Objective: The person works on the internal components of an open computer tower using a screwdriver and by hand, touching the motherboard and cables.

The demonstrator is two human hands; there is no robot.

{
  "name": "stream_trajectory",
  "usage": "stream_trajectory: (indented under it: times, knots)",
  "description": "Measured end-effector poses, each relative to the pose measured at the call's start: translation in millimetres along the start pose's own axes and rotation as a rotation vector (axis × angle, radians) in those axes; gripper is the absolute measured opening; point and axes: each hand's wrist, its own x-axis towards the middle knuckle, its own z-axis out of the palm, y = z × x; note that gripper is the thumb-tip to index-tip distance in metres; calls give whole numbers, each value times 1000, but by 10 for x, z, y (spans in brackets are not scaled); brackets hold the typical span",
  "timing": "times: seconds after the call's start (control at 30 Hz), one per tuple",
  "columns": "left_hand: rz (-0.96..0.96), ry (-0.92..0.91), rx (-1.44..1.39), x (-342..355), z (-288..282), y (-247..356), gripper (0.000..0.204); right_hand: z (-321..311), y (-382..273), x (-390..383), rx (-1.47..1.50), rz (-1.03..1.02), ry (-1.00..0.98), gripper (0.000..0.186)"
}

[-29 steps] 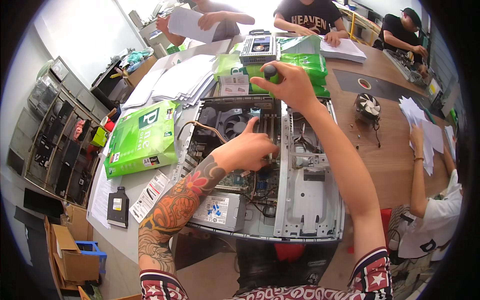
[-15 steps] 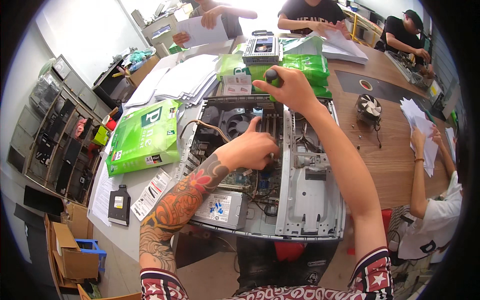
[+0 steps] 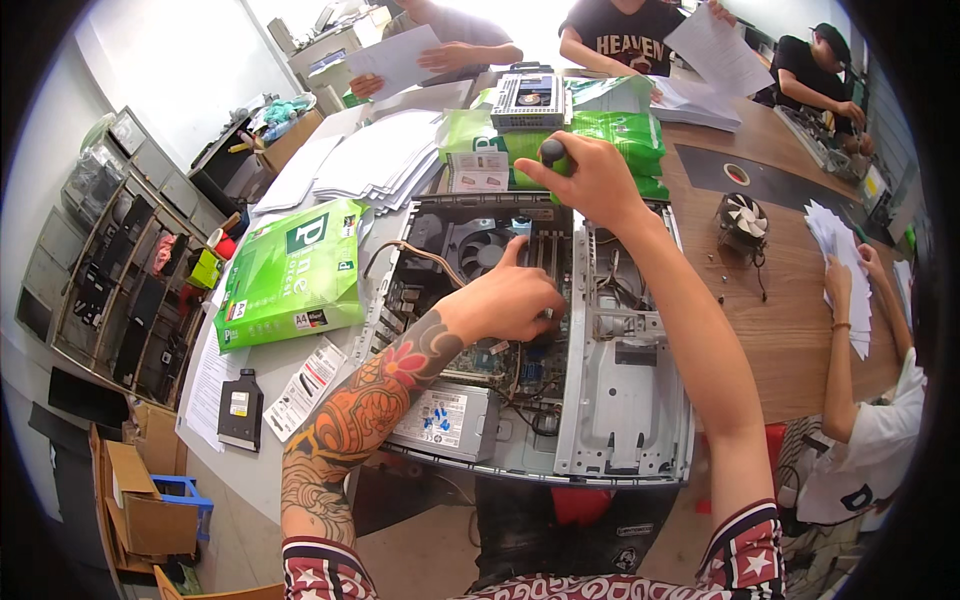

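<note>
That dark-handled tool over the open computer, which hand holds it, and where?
The right hand grips the screwdriver by its dark rounded handle. The left hand rests inside the computer case; whether it holds anything cannot be told.

Matt grey metal computer case point(image 3: 620, 420), glossy green paper wrapper point(image 3: 290, 275), wood table point(image 3: 790, 310)

Person's own body, head view.

Left forearm point(image 3: 365, 410): bare, covered from near the wrist to the sleeve by a tattoo of orange and grey scale-like forms; a red flower with a yellow centre sits at the end nearest the left hand point(image 3: 505, 300).

Right forearm point(image 3: 705, 370): bare, no markings visible.

Right hand point(image 3: 590, 180): bare, no rings visible.

Sleeves point(image 3: 745, 545): short, dark red with white stars and dark bands, one on each arm below the forearms. Between them, a red-and-white patterned strip, possibly the same garment's front.
</note>
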Motion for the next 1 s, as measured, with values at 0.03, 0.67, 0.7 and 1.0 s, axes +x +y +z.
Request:
stream_trajectory:
  times: [0.03, 0.67, 0.7, 1.0]
  knots:
    - [5, 4, 2, -2, 2, -2, 19, 8, -3, 1, 35, -40, 44, 49]
    - [-30, -40, -103, -28, -70, 10, 25, -27, -29, 1, -26, -19, -51, 57]
    - [-31, -44, -99, -24, -71, 11, 25, -29, -27, 0, -27, -16, -53, 57]
    - [-50, -70, -145, -30, -85, -7, 24, -39, -40, 20, -22, 1, -85, 56]
